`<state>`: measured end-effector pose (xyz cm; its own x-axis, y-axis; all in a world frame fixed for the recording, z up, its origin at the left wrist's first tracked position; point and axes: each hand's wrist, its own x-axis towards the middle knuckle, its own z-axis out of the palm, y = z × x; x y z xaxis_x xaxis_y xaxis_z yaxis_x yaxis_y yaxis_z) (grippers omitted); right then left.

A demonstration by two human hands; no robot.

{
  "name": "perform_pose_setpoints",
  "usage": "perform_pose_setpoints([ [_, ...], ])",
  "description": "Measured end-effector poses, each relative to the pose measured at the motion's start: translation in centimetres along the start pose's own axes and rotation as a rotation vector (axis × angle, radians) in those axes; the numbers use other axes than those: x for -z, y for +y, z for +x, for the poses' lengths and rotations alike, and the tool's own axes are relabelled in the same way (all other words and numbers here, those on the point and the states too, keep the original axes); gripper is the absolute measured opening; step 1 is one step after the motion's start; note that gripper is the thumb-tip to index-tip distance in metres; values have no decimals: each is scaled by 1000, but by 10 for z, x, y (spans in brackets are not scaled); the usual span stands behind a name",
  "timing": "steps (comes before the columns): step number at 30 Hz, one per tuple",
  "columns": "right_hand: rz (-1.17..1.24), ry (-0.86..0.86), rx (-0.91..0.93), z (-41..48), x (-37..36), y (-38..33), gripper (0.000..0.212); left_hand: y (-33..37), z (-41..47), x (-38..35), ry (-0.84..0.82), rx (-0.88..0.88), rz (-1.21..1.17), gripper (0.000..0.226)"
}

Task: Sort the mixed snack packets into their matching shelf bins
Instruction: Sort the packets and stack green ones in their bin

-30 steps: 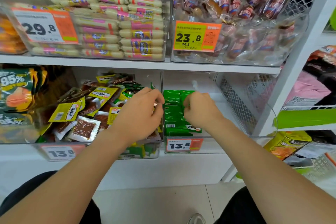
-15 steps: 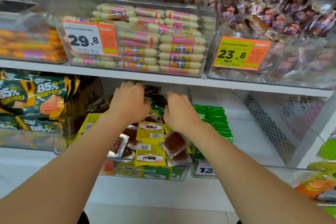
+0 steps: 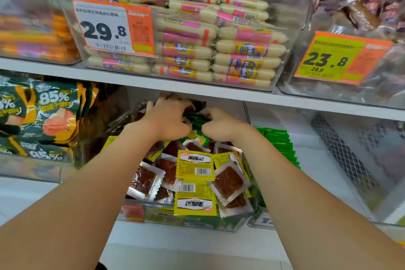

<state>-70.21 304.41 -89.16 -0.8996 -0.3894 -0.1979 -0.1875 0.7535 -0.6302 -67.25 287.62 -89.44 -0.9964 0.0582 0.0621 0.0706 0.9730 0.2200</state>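
Both my hands reach deep into the back of the clear mixed bin point(image 3: 192, 222) on the lower shelf. My left hand point(image 3: 168, 120) curls its fingers over dark and green packets at the rear. Close beside it, my right hand point(image 3: 221, 126) is curled round a bunch of green packets point(image 3: 196, 119) that lies between the two hands. In front of my wrists the bin holds yellow packets point(image 3: 195, 165) mixed with clear-window packets of brown snack point(image 3: 229, 181). A neat stack of green packets point(image 3: 279, 141) stands in the neighbouring bin to the right.
The shelf board point(image 3: 219, 91) hangs just above my hands. On it stand a bin of pink-and-cream sausages point(image 3: 247, 48) and a bin of dark wrapped snacks point(image 3: 361, 13). Green "85%" bags point(image 3: 50, 112) fill the bin on the left, and a wire mesh divider point(image 3: 346, 158) is on the right.
Both hands have left the green stack in the right bin and moved left and deeper into the mixed bin. They now close on green packets at its back. The view has come closer.
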Motion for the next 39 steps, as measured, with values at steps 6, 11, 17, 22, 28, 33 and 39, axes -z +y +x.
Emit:
perform_pose_setpoints([
  [6,46,14,141,-12,0,6,58,-13,-9,5,140,-81,-184,31],
  [11,-128,196,305,-40,-1,7,44,-14,-36,10,226,-173,-155,31],
  [17,-315,342,406,-85,-5,-5,43,-5,-80,27,293,-231,-264,23],
  [22,-306,274,393,-111,-10,-3,54,-4,-101,29,273,-248,-260,21],
  [28,-182,41,337,-121,-12,3,94,-1,-109,26,320,-158,-311,21],
  [33,-199,158,372,-122,-9,5,78,2,-111,27,360,-168,-266,29],
  [39,-172,203,374,-122,-5,6,84,4,-114,25,363,-199,-227,24],
])
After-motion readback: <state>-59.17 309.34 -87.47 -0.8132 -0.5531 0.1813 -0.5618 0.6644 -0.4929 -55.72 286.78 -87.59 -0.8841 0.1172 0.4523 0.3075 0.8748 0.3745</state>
